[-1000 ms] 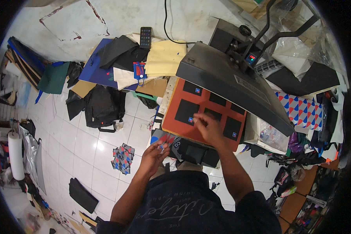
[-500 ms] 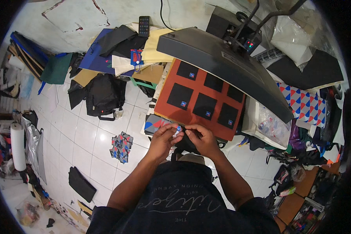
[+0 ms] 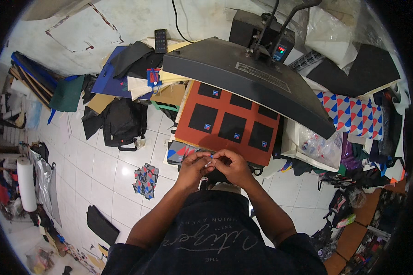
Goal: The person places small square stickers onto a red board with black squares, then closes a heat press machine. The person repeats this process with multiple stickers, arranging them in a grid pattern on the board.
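Both hands meet just before the front edge of a heat press. Between thumb and fingers, my left hand (image 3: 192,170) pinches a small blue-and-white label (image 3: 211,156), mostly covered by fingers. My right hand (image 3: 234,167) is closed at the label's other side, its fingertips pinching its edge. Beyond them lies the press's reddish-brown pad (image 3: 198,140), with several black fabric squares (image 3: 231,126) laid in rows. Most visible squares bear a small blue-and-red emblem near a corner. Above the pad, the raised dark upper plate (image 3: 243,75) hides part of the back row.
Patterned grey, red and blue pieces (image 3: 176,152) are stacked beside my left hand; others (image 3: 146,181) lie on the tiled floor. A white box (image 3: 291,151) of plastic-wrapped bits stands right of the press. A black backpack (image 3: 124,121) and a phone (image 3: 160,41) are at the left.
My right hand has come in against my left, and its fingers now meet at the label, which shows less. The whole view has shifted slightly; the squares on the pad stay in place.
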{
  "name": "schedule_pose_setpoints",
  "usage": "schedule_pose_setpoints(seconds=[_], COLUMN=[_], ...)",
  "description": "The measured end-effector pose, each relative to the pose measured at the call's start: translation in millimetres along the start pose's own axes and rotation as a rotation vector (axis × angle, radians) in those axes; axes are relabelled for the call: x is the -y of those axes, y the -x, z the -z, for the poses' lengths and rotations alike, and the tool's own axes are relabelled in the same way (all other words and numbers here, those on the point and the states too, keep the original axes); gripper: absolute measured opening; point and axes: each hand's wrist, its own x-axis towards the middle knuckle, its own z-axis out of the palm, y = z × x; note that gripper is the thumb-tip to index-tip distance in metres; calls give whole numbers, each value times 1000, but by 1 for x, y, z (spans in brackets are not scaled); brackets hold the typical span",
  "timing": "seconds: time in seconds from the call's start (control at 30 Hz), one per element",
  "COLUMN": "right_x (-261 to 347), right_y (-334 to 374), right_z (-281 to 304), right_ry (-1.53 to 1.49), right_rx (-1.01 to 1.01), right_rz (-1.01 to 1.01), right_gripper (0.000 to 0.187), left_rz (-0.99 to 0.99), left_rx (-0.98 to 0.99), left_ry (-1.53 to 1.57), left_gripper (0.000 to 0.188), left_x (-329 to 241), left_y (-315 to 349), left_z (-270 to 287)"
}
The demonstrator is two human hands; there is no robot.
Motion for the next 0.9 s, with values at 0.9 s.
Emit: schedule_pose_setpoints(seconds=[0.9], right_x=[-2], right_y=[-5], right_z=[15], right_ry=[77], right_rx=[25], right_rz=[24], right_gripper=[18], left_rz=[51], left_rx=[41], left_ry=[0], left_gripper=[11], left_x=[19], left_y=[9], left_z=[7])
